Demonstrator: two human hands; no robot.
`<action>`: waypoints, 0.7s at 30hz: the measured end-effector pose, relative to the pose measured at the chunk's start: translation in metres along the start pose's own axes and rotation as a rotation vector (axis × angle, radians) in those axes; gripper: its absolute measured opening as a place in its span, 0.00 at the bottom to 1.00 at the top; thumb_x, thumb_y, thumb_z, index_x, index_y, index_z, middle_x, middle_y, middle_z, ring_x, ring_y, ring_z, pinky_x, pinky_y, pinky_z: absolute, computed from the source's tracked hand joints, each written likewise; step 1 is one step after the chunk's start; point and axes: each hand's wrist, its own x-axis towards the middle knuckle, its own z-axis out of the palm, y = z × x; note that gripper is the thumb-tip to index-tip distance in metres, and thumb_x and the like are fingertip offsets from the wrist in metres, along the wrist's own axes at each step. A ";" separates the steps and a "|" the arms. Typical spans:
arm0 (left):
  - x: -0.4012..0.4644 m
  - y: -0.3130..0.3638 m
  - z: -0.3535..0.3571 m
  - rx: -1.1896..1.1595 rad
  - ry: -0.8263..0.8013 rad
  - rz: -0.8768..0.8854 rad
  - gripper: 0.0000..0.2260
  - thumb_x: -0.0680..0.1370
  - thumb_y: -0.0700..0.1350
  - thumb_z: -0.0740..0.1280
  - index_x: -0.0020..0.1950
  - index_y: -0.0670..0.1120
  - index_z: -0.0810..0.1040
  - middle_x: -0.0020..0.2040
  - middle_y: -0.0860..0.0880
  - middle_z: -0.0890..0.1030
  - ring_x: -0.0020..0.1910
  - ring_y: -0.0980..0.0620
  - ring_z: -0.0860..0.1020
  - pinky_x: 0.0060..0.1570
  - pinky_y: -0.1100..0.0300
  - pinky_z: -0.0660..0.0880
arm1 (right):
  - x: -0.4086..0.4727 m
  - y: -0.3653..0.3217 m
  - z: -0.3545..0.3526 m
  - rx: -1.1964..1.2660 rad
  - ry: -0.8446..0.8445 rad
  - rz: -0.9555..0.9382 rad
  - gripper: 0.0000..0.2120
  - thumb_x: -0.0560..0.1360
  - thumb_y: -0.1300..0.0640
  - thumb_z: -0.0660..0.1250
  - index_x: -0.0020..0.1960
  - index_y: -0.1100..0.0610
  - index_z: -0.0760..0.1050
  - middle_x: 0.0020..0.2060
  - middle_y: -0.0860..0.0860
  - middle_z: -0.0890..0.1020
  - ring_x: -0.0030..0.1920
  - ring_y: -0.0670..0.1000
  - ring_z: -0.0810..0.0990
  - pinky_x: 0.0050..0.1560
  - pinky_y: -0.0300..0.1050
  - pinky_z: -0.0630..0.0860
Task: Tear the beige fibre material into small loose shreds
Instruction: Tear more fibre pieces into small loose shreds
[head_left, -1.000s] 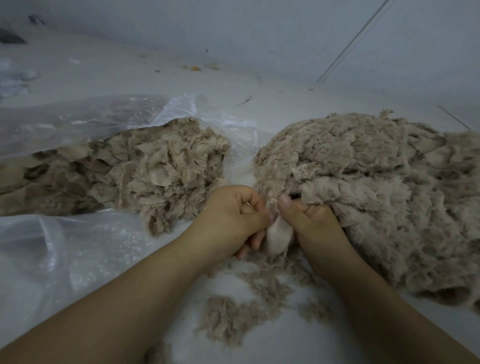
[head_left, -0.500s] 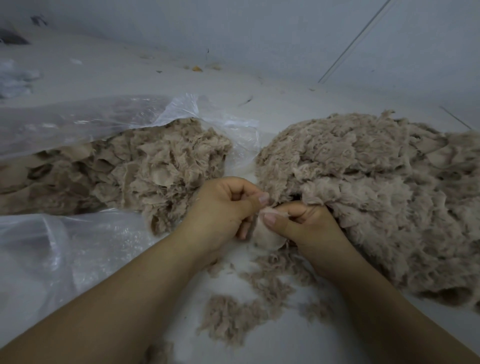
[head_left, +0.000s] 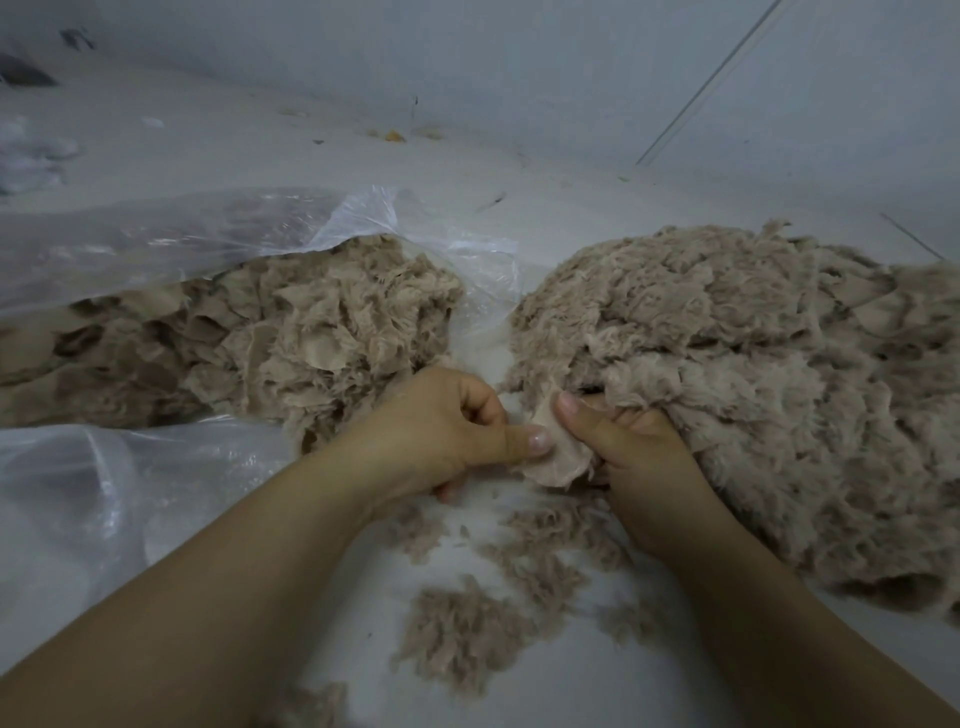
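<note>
Pale grey floor (head_left: 571, 218) all round, loose shreds (head_left: 467, 629) scattered at the near edge. Left hand (head_left: 441, 426) and right hand (head_left: 628, 452) each have a tight thumb-and-finger grip on one beige scrap (head_left: 558, 462) between them. Big fibre heap (head_left: 753, 374) right, plastic bag (head_left: 182, 244) of fibre far left.

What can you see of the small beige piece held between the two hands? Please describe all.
The small beige piece is a thin, pale flap of fibre material, smoother than the fluffy heap beside it, with a frayed lower edge. It hangs between both hands just above the white surface. The left hand pinches its left edge with the thumb on top; the right hand grips its right side. Its far end seems to run into the heap.
</note>
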 end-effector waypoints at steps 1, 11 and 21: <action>0.000 0.000 0.004 -0.022 -0.009 0.006 0.20 0.65 0.55 0.76 0.40 0.38 0.79 0.25 0.47 0.77 0.18 0.52 0.69 0.20 0.66 0.62 | 0.000 0.000 0.001 0.007 -0.019 0.000 0.16 0.71 0.49 0.71 0.45 0.63 0.84 0.42 0.64 0.84 0.42 0.58 0.85 0.42 0.47 0.81; -0.007 -0.003 -0.013 0.044 -0.328 -0.069 0.09 0.75 0.40 0.72 0.34 0.39 0.81 0.28 0.43 0.80 0.19 0.54 0.73 0.20 0.65 0.69 | 0.002 0.002 0.005 -0.100 0.108 -0.077 0.12 0.68 0.51 0.70 0.40 0.60 0.85 0.39 0.59 0.86 0.39 0.54 0.85 0.37 0.43 0.80; 0.001 0.000 0.014 -0.016 0.017 0.055 0.15 0.76 0.47 0.72 0.31 0.43 0.77 0.21 0.49 0.75 0.17 0.54 0.71 0.20 0.66 0.65 | 0.001 0.001 0.001 -0.127 0.046 -0.081 0.12 0.63 0.49 0.73 0.38 0.57 0.85 0.36 0.57 0.86 0.37 0.52 0.85 0.37 0.39 0.79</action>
